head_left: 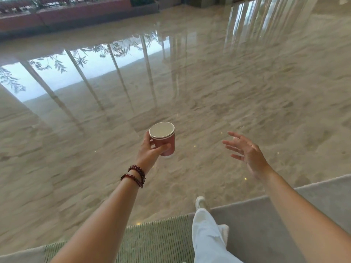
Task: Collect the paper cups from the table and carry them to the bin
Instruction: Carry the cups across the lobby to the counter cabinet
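The paper cup [163, 139] in the left hand [150, 150] was red with a white inside, dark red beads [135, 176] ringed that wrist, and the floor [247, 92] beneath was mottled beige.

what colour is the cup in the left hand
The paper cup is dusty red outside with a white rim and inside, seen in the head view.

paper cups [163, 139] | red, white inside, nested stack | upright, slightly tilted | held above floor

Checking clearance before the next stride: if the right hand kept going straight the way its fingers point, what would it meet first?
Probably nothing: the right hand points forward-left over bare polished floor, likely passing beyond the cup. Depth is unclear.
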Tool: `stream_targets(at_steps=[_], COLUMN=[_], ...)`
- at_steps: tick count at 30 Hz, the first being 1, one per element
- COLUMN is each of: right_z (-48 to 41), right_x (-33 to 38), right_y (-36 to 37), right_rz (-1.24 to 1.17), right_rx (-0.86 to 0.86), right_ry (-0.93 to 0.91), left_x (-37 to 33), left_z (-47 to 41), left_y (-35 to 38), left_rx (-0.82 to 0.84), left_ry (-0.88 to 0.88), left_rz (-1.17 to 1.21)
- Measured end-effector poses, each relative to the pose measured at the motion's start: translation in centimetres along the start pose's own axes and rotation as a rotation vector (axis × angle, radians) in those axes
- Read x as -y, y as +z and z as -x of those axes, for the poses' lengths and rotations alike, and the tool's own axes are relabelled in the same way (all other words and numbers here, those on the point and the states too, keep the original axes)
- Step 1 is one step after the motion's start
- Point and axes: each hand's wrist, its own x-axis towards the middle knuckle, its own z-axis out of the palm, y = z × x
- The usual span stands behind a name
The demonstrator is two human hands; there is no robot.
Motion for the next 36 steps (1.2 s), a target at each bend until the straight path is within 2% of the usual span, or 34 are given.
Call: stream_targets(at_steps=[8,16,25,36], right_z=[-21.8,-39.4,-62.9,-89.3], right_x=[5.5,10.7,15.1,23.1], right_y=[-2.8,-3.6,0.1,3.9], right_rz=[-0.007,-0.029,-0.066,-0.118], right_rx=[0.043,0.031,-0.016,-0.048], right_ry=[0.021,0.012,-0.029,-0.017], left_x=[-3.5,-7.3,-9.3,-16.7], left_z=[-19.8,-37.2,-62.0,-90.4], left_y=[4.8,6.6,5.3,3.7], left_rx=[-0.072,-0.123,-0.099,-0.083], left_ry=[-0.022,0.005,0.044,0.126], left_rz=[-0.028,-0.010,0.011,-0.041])
